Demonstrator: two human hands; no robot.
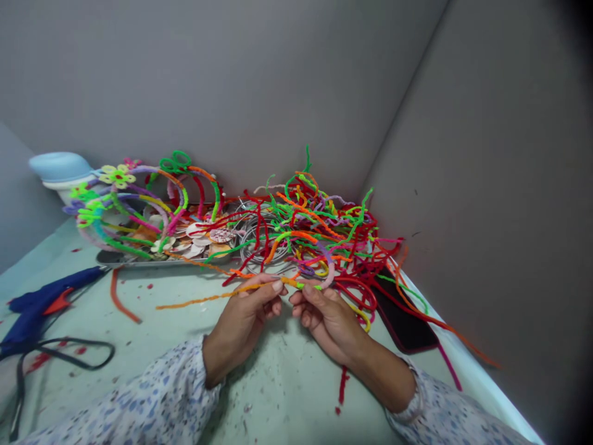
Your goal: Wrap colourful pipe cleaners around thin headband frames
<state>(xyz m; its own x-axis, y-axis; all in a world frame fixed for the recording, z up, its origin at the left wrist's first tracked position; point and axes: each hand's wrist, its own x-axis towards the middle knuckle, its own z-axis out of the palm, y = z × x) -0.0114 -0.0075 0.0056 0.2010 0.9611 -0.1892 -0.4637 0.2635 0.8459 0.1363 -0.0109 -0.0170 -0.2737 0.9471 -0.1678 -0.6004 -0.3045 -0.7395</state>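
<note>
My left hand point(250, 309) pinches an orange pipe cleaner point(194, 301) between thumb and fingers, its loose end trailing to the left. My right hand point(327, 315) grips a curved band wrapped in coloured pipe cleaner point(330, 266), with lilac, pink, orange and green sections. Between the two hands, the orange pipe cleaner meets the band beside a bright green section. The band arches up and back over the tangled pile behind my fingers. Both hands are close together above the table, fingertips nearly touching.
Behind my hands lies a tangled heap of pipe cleaners point(319, 210) with coiled wire point(248, 244). A metal tray point(152, 262) holds round discs, with wrapped headbands point(188, 191) over it. A blue glue gun point(60, 287) lies left, a phone point(407, 321) right. Grey walls enclose the back and right.
</note>
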